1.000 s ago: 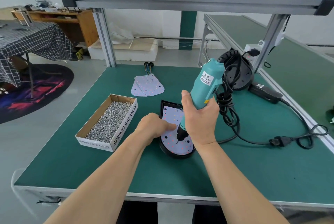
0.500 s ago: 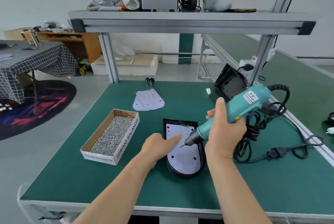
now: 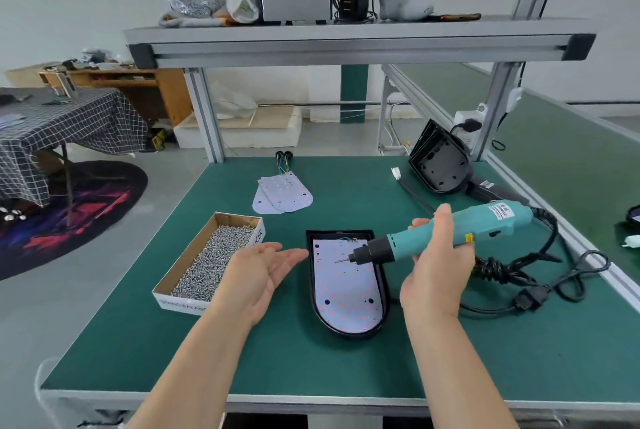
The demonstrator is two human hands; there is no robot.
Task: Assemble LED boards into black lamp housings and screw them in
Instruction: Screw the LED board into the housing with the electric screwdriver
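A black lamp housing (image 3: 383, 302) lies flat on the green table with a white LED board (image 3: 344, 293) seated inside it. My right hand (image 3: 437, 267) grips a teal electric screwdriver (image 3: 446, 236), held nearly level above the board with its bit pointing left. My left hand (image 3: 261, 272) hovers palm up with straight fingers just left of the housing, holding nothing. A cardboard box of screws (image 3: 211, 257) sits to its left. Spare LED boards (image 3: 282, 194) lie further back. More black housings (image 3: 440, 163) lean at the back right.
The screwdriver's black cable (image 3: 512, 272) coils on the table to the right, with a plug connector. An aluminium frame post (image 3: 206, 116) and overhead shelf (image 3: 346, 44) stand behind the table. A second green bench (image 3: 571, 151) runs along the right.
My right hand has lifted the screwdriver off the board and tipped it from upright to nearly level. My left hand has left the board and turned palm up. The view has tilted upward.
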